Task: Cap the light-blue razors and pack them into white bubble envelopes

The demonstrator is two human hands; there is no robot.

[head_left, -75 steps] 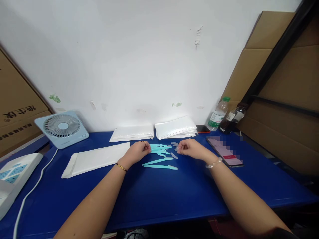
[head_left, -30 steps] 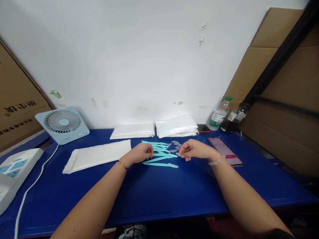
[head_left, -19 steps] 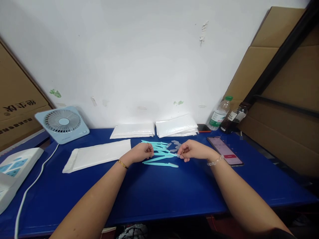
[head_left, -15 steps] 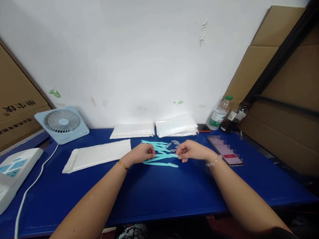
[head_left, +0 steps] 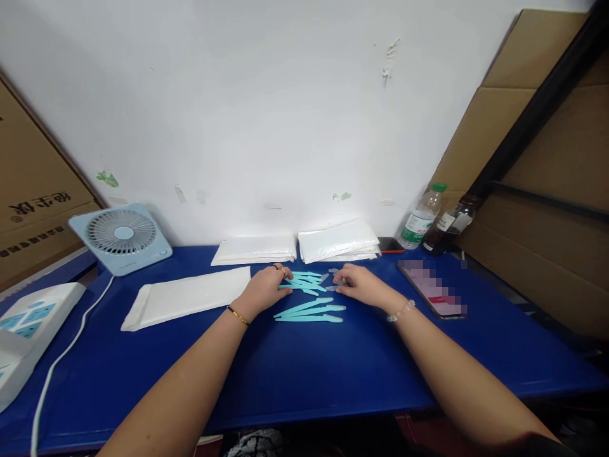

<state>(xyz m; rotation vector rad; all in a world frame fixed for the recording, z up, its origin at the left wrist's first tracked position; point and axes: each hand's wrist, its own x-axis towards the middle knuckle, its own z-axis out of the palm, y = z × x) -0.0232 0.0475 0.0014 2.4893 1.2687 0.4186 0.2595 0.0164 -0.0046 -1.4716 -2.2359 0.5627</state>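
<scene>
Several thin turquoise sticks (head_left: 304, 280) lie in a loose pile at the middle of the blue table. My left hand (head_left: 267, 287) is at the pile's left end, thumb and fingers apart around the stick ends. Beside the pile on the right are small translucent caps (head_left: 325, 278). Over these caps is my right hand (head_left: 360, 284), its thumb and fingertips slightly apart; whether a cap is between them is too small to tell. Nearer to me, three more turquoise sticks (head_left: 309, 311) with pale translucent ends lie fanned out, touched by neither hand.
A flat white pouch (head_left: 190, 295) lies at the left, with a fan (head_left: 124, 233) and a power strip (head_left: 35, 330) beyond. White packets (head_left: 257, 249) line the wall. Bottles (head_left: 421, 219) and a phone (head_left: 431, 289) are at the right.
The stick formerly between my hands now lies with the fanned ones nearer to me. My left hand has moved to the pile, and my right hand up to the caps.
</scene>
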